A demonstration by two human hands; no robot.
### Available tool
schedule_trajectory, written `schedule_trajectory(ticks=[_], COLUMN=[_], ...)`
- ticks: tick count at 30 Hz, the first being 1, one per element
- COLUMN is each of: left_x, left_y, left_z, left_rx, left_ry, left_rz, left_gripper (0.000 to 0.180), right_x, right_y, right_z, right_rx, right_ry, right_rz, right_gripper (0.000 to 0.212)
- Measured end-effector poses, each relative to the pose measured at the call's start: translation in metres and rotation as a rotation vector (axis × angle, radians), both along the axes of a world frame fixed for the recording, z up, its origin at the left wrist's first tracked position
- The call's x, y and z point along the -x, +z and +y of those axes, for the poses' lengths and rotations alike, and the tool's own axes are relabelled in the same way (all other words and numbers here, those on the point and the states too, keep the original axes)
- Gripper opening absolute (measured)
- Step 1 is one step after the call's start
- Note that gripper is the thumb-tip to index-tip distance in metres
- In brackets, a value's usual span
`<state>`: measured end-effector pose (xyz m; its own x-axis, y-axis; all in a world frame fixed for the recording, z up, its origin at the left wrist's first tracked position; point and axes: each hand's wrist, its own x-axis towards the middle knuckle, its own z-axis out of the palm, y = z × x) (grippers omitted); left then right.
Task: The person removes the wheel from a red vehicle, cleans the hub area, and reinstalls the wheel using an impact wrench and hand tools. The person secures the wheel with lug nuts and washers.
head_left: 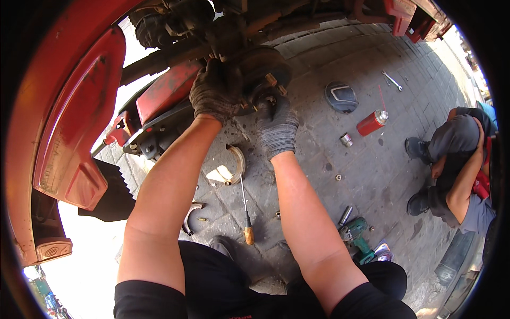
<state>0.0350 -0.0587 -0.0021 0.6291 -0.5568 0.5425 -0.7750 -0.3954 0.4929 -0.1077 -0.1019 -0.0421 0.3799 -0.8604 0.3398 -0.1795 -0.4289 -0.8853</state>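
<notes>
Both my hands wear dark grey knit gloves and are up at a dark, greasy wheel hub point(264, 64) under a red vehicle. My left hand point(217, 93) is curled against the hub's left side, its fingertips lost among dark parts. Just below the hub's centre, my right hand point(279, 126) closes its fingers around the middle, near brownish studs point(271, 80). Whether either hand holds a small part is hidden. On the ground beneath lie a curved brake shoe point(237, 161), a second curved piece point(191, 215) and a screwdriver point(248, 226) with a wooden-coloured handle.
Rightward on the paving are a round dark cap point(341, 97), a red spray can point(373, 123), a socket point(346, 140) and a wrench point(392, 81). A green power tool point(358, 239) lies by my right leg. Another person point(457, 159) crouches at right. Red bodywork point(79, 122) borders the left.
</notes>
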Motion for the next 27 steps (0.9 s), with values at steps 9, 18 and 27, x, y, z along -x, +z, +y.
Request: schedule_trajectory(ticks=[9,18,27], left_x=[0.001,0.002,0.005], left_y=[0.001,0.003,0.008], left_z=[-0.001,0.000,0.002], left_rx=[-0.009,-0.005,-0.031], left_ry=[-0.001,0.002,-0.045], left_rz=[-0.022,-0.011,0.002], left_gripper=[0.040,0.040,0.038], right_x=[-0.008,-0.007,-0.005], right_y=[-0.018,0.018,-0.003], right_z=[-0.013,-0.015,-0.011], right_rx=[-0.509,-1.178,-0.651], right_ry=[0.020,-0.018,0.113], right_rz=[0.083,-0.127,-0.169], right_gripper=[0.047,0.048,0.036])
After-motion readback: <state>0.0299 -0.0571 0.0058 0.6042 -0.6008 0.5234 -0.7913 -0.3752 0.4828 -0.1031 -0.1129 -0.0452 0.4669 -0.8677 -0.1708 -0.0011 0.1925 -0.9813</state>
